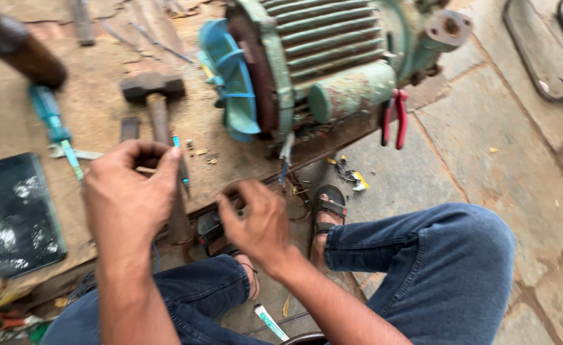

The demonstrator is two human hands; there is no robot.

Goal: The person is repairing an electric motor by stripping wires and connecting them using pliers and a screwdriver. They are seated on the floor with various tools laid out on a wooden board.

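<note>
Currently the left hand [130,191] is curled, fingers pinched together on a small tool with a blue tip [178,145], held just above the hammer [157,108] on the brown board [96,102]. Right hand [256,223] is loosely curled beside it; cannot tell whether it grips anything. Green motor [313,64] with blue fan [230,80] lies behind; red pliers [394,118] lean against it.

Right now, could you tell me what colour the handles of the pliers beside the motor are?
Red; the pliers show in the head view.

Small blue-tipped screwdriver [178,153] upright beside wooden-handled hammer [157,105].
</note>
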